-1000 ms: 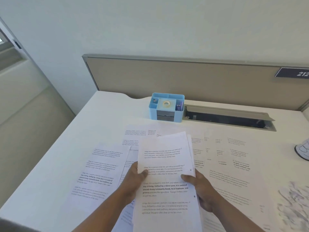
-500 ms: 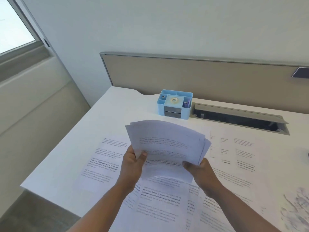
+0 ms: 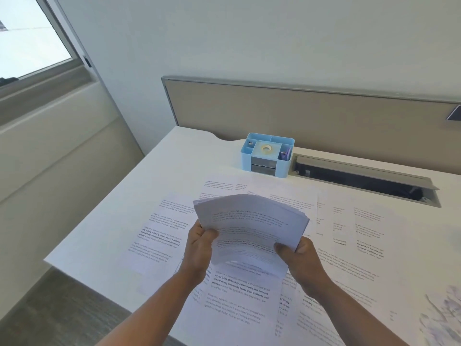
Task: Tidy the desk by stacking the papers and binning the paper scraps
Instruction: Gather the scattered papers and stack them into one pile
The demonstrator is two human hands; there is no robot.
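1. A light blue desk organizer stands on the white desk well beyond the hands, against the beige partition. A roll of tape lies flat in its middle compartment, something purple stands in the right compartment, a small dark item sits in the left one, and the grey front drawers are closed.
2. Just right of the organizer, a cable tray is sunk into the desk with its grey lid propped open; the inside is too dark to read.
3. The left hand grips the lower left corner of a stack of papers, thumb on top and fingers underneath.
4. The right hand pinches the lower right edge of the stack, thumb across the printed face, fingers hidden behind.
5. Both forearms reach up from the bottom of the view, converging on the stack.
6. The stack is held off the desk between the two grips, bowed upward in the middle; its long axis runs left to right, tilted down toward the right, the far edge fanned slightly.
7. Loose printed sheets lie flat on the desk beneath and around the hands.
8. Crumpled paper scraps lie well to the right of the right hand, at the frame's edge.
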